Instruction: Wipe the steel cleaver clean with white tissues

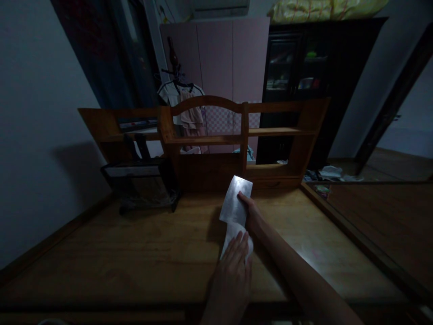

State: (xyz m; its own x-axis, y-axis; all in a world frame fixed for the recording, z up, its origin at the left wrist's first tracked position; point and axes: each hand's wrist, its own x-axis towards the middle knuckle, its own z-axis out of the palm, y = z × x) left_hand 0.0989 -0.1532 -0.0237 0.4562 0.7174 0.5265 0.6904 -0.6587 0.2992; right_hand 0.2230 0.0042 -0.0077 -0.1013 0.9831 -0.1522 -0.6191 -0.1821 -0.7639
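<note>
So R hand (253,216) grips metal sheet (236,198), thumb on top, & L hand (232,259) holds white cloth (233,229) at its near end, over desk (152,246).

Two hands (232,266) (254,220), one metal blade (232,205), one white wipe (233,229), three pink doors (215,63)

Readable text: none could be made out | metal blade (233,205): faint marks near its far end were too small to read | yellow bundle (301,11) atop the dark cabinet (343,63): reddish marks were too blurred to read
</note>
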